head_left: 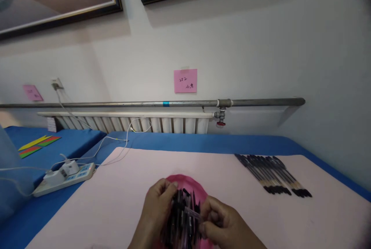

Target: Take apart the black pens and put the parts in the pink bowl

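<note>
In front of me is a round pink tray [189,181] heaped with loose dark and clear pens [181,227]. My right hand [220,220] pinches a pen with a clear barrel [193,213] over the right side of the heap. The pen's dark end points left, toward my other hand. My left hand [159,202] is closed, thumb against forefinger, at the tray's left edge beside the pens. What it pinches is blurred and mostly hidden. To the right, several pens with black ends [269,175] lie side by side in a slanted row.
A pale pink sheet [121,198] covers much of the blue table [185,140]. At left lie a white power strip [69,181] with plugs and cables, and yellow, red and green strips [37,144]. Behind are a radiator [174,123] and a pipe [130,104].
</note>
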